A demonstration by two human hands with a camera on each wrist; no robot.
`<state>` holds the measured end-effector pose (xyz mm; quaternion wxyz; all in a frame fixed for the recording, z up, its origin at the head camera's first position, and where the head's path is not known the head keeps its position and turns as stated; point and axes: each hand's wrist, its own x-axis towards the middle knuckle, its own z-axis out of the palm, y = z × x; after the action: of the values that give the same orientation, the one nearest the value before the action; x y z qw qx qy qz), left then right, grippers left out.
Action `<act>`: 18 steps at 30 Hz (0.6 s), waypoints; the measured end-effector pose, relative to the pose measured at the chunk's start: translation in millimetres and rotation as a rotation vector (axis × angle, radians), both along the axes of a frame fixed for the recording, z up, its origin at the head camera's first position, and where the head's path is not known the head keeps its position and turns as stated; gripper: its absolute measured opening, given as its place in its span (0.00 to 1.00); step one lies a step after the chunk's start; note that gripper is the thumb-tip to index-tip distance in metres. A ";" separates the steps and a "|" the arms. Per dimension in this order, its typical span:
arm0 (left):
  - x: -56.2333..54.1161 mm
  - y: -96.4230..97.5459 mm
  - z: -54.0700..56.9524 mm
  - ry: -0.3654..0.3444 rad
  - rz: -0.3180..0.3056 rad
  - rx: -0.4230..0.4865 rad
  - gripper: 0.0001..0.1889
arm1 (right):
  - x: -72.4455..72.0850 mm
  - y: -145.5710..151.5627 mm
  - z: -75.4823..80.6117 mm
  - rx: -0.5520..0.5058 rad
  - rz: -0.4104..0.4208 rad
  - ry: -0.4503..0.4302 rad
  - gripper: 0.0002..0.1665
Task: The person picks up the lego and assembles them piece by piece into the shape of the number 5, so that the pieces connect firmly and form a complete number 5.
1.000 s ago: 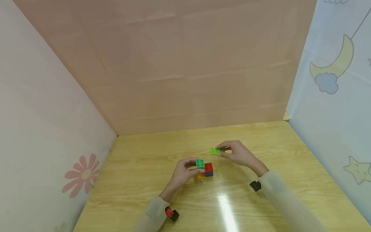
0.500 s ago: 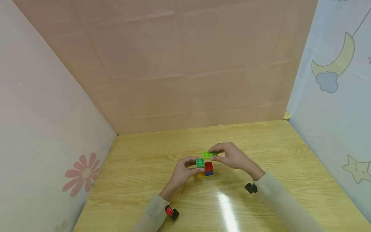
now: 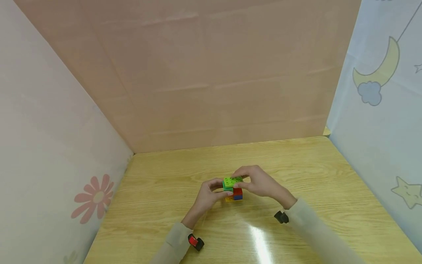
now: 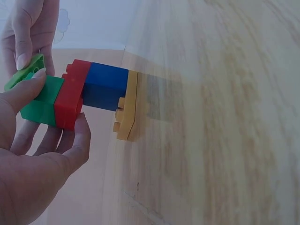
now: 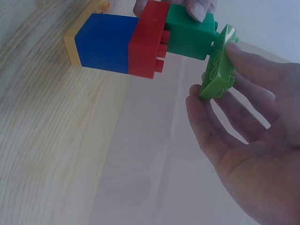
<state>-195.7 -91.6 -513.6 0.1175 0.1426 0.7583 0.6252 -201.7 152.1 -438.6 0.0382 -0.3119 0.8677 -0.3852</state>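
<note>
A stack of toy building bricks stands on the wooden table (image 3: 158, 205). At its foot lies a thin yellow brick (image 4: 131, 108), with a blue brick (image 5: 107, 44) on it, then a red brick (image 5: 146, 40), then a dark green brick (image 5: 190, 32) set toward one side. My left hand (image 3: 209, 194) holds the dark green brick between thumb and fingers, with fingertips against the red one. My right hand (image 3: 260, 182) pinches a thin lime green brick (image 5: 221, 63) by its edges, tilted right at the dark green brick's studs.
A brown-pink sheet (image 3: 211, 80) hangs behind the table's back edge. Pale printed walls stand on both sides, with a flower (image 3: 97, 198) on the left and a moon (image 3: 382, 66) on the right. Glare (image 3: 260, 242) lies on the front of the table.
My right hand has brought the lime green brick leftward and nearer, from beyond the stack to over the dark green brick. My left hand has kept its hold in place.
</note>
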 end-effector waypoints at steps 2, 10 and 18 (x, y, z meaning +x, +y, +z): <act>0.0 0.4 -0.1 -0.002 0.000 0.003 0.18 | 0.8 -1.7 0.1 0.010 0.009 0.007 0.16; 0.7 0.0 3.1 0.010 -0.003 -0.004 0.16 | 1.1 -6.3 2.3 -0.001 0.026 -0.010 0.16; -1.3 -1.0 1.2 0.012 -0.001 -0.023 0.16 | 0.1 -6.3 0.9 0.009 0.040 0.000 0.16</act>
<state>-197.0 -92.5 -512.4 0.1149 0.1455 0.7659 0.6156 -201.6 145.8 -437.7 0.0474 -0.3288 0.8631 -0.3804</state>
